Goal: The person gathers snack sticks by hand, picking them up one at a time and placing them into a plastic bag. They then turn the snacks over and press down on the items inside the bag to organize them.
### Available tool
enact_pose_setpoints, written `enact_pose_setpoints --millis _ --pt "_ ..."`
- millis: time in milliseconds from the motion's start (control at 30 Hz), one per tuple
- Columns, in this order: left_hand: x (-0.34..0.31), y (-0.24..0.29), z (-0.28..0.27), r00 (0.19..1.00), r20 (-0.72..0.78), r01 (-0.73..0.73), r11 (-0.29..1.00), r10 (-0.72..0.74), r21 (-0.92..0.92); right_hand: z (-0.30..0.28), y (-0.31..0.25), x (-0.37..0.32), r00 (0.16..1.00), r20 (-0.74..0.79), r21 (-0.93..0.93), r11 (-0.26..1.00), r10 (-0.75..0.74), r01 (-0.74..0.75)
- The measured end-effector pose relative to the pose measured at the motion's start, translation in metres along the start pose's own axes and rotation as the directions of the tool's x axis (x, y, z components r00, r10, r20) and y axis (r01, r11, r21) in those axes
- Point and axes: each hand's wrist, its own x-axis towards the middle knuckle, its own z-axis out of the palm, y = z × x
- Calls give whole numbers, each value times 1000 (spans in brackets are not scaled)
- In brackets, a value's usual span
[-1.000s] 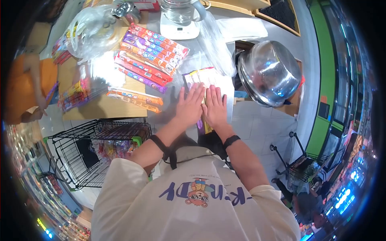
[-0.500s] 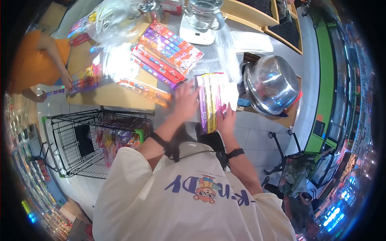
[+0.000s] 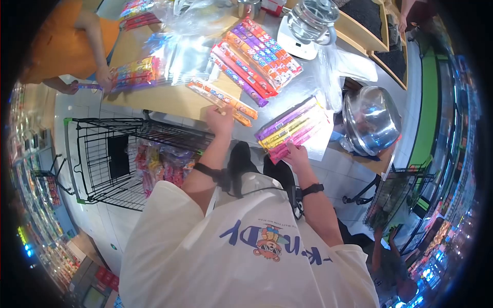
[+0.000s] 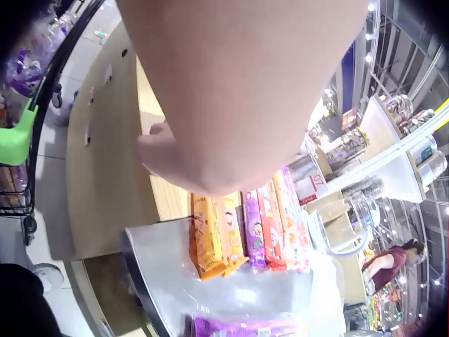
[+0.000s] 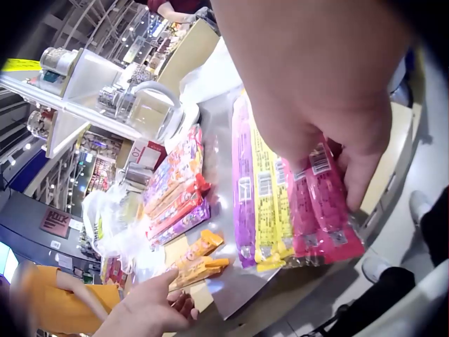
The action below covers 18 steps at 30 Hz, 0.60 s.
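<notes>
My left hand [image 3: 220,121] is at the near side of the orange packs [image 3: 245,110], its fingers loosely bent and touching them. From the right wrist view, the left hand [image 5: 151,309] reaches the orange packs [image 5: 200,256] with fingers partly spread. My right hand [image 3: 299,154] pinches the near edge of the pink packs [image 3: 280,152]. They lie side by side with yellow packs [image 3: 287,129] and a purple pack [image 3: 275,124]. Thumb and fingers of the right hand [image 5: 330,116] close on the pink packs [image 5: 316,203]; some fingertips are hidden.
Red, purple and patterned packs [image 3: 257,61] lie beyond the orange ones. A glass kettle [image 3: 312,19] stands behind, a steel pot [image 3: 371,120] at right. A wire cart [image 3: 105,169] is at lower left. A person in orange [image 3: 67,46] handles more packs [image 3: 136,72].
My hands have separated from their flat position on the purple, yellow and pink row. The left moved to the orange packs; the right moved to the pink edge. The row now lies slanted in view.
</notes>
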Motion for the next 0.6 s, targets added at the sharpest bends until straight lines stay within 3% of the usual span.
enact_pose_setpoints --millis 100,200,233,300,333,433,533,600 --pt "4 13 -4 994 69 73 977 -88 199 23 1 1 995 87 152 987 40 -53" --pt "2 29 -4 994 32 93 969 -103 230 36 -8 -3 991 134 188 981 19 -44" --pt "-2 39 1 992 78 75 972 -95 223 32 -10 -7 976 193 205 969 97 -137" --pt "2 54 6 954 -10 287 901 -300 324 25 -18 -18 933 308 171 954 186 -247" --pt "7 54 14 956 24 269 906 -293 328 24 -16 -18 943 280 191 952 181 -239" --pt "24 50 34 933 -5 336 865 -360 373 19 -6 -9 917 389 313 923 89 -222" --pt "40 43 45 897 15 411 847 -441 338 39 -13 -8 954 277 265 946 112 -188" --pt "47 40 46 878 -55 462 812 -476 357 49 -9 1 962 258 316 933 91 -173"
